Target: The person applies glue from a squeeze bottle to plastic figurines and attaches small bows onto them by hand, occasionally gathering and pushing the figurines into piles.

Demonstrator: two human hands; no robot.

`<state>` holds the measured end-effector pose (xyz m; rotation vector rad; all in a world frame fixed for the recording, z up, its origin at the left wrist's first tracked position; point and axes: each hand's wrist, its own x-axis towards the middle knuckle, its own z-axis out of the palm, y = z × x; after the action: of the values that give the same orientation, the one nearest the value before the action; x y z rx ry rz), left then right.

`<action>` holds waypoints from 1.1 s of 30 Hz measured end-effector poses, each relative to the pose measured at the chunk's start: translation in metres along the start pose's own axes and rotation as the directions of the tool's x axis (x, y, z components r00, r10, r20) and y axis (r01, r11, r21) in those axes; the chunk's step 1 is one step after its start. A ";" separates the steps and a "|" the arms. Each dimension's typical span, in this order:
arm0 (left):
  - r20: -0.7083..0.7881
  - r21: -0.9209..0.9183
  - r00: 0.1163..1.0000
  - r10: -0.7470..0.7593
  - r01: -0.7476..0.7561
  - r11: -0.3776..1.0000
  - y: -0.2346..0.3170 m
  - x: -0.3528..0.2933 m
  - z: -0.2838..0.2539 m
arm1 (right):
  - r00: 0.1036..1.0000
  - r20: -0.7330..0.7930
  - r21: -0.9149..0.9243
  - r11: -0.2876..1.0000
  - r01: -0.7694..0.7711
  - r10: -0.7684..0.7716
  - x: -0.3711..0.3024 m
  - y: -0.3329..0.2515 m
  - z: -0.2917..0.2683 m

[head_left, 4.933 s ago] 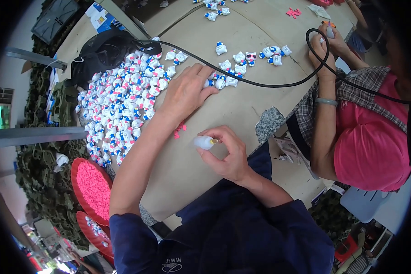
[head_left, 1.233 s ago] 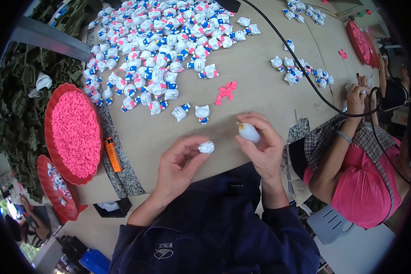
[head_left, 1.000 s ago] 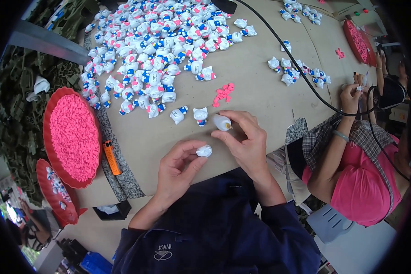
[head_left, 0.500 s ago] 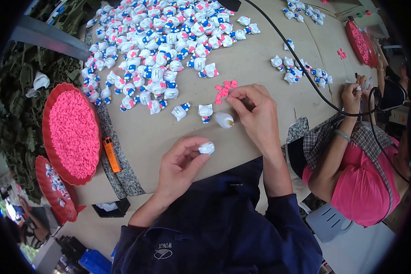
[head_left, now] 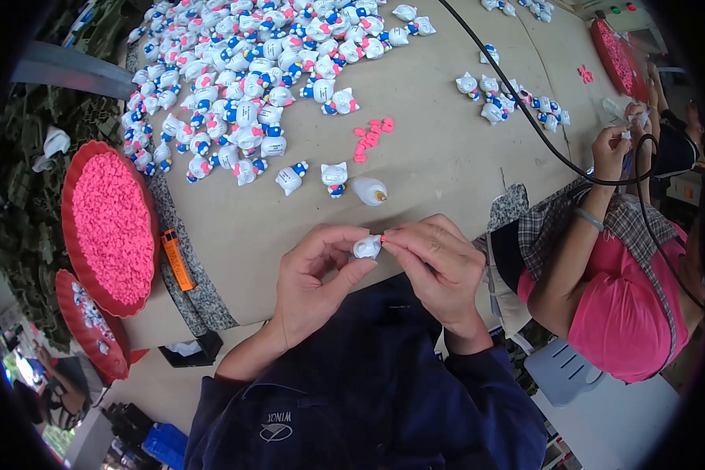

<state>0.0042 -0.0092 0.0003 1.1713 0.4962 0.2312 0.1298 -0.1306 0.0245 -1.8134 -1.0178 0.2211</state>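
Near the table's front edge, my left hand (head_left: 317, 270) is closed around a small white cat figurine (head_left: 366, 247), of which mostly the head shows. My right hand (head_left: 439, 270) pinches a tiny pink bow (head_left: 383, 238) against the side of that head. Just beyond my hands lies a small translucent squeeze bottle (head_left: 369, 190) with a brass-coloured tip. To its left a cat figurine in blue (head_left: 334, 179) stands upright, and another figurine (head_left: 291, 178) lies on its side. Behind the bottle are several loose pink bows (head_left: 371, 139).
A big heap of figurines (head_left: 235, 70) covers the table's far left. Left stand a red tray of pink bows (head_left: 110, 227), a smaller red tray (head_left: 94, 325) and an orange box cutter (head_left: 178, 260). A black cable (head_left: 540, 141) crosses the right, where a co-worker in pink (head_left: 603, 313) sits.
My right hand has moved from the loose bows down to the figurine in my left hand, bringing a pink bow against its head. The view has shifted slightly.
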 end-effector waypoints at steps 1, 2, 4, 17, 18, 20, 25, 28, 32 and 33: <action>-0.002 0.001 1.000 0.001 -0.001 1.000 0.000 0.000 0.001 | 1.000 -0.001 -0.049 0.999 0.020 -0.020 -0.001 -0.001 0.001; -0.015 0.009 1.000 0.014 -0.014 1.000 0.001 0.001 0.002 | 1.000 0.000 -0.047 0.999 0.022 -0.022 -0.002 -0.002 0.003; -0.031 0.018 0.999 0.029 -0.029 0.999 0.000 0.001 0.004 | 0.993 -0.013 -0.135 0.984 0.115 -0.117 -0.004 -0.005 0.008; -0.031 0.201 0.996 0.081 -0.073 0.977 0.005 -0.001 -0.005 | 0.989 0.126 0.051 0.995 -0.089 0.082 0.000 -0.002 0.001; -0.036 0.212 0.996 0.081 -0.072 0.975 0.006 -0.001 -0.003 | 0.996 0.085 0.019 0.999 -0.043 0.041 -0.002 -0.003 0.003; -0.041 0.245 0.994 0.106 -0.093 0.965 0.005 -0.002 -0.003 | 0.999 0.044 -0.009 1.000 0.006 -0.006 -0.004 -0.003 0.005; -0.023 0.384 0.969 0.247 -0.220 0.897 0.003 0.001 -0.002 | 0.993 -0.025 -0.063 0.992 0.114 -0.116 -0.007 0.001 0.012; -0.016 0.429 0.952 0.306 -0.270 0.862 0.003 0.002 -0.003 | 0.989 -0.050 -0.064 0.989 0.137 -0.140 -0.009 0.001 0.016; -0.021 0.579 0.941 0.339 -0.265 0.771 0.011 0.004 -0.004 | 0.991 -0.067 -0.023 0.993 0.114 -0.116 -0.011 0.009 0.026; -0.029 0.659 0.935 0.353 -0.248 0.710 0.014 0.005 -0.004 | 0.996 -0.057 0.001 0.997 0.071 -0.071 -0.010 0.012 0.027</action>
<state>0.0075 0.0016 0.0106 1.9404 0.5348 0.4611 0.1153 -0.1214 -0.0011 -1.7680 -1.0389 0.1264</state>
